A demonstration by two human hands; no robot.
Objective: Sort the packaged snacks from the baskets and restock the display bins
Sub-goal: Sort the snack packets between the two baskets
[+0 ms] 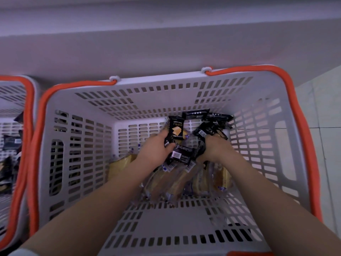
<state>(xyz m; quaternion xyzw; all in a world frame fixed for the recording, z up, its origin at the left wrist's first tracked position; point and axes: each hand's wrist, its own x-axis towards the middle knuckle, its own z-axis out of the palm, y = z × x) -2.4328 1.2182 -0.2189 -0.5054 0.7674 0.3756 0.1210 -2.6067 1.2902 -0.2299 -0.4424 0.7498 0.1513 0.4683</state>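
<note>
Both hands are deep in the grey basket point(83, 163). The left hand point(156, 148) has its grip clamped on a black DRYCAKE packet point(176, 130); the right hand point(215, 146) has its grip clamped on more black packets point(203, 133). Clear-wrapped yellow cakes point(180, 178) lie under them.

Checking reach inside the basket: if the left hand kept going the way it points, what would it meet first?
Likely the basket's far slotted wall; the left hand already grips a black DRYCAKE packet. Depth is unclear.
</note>
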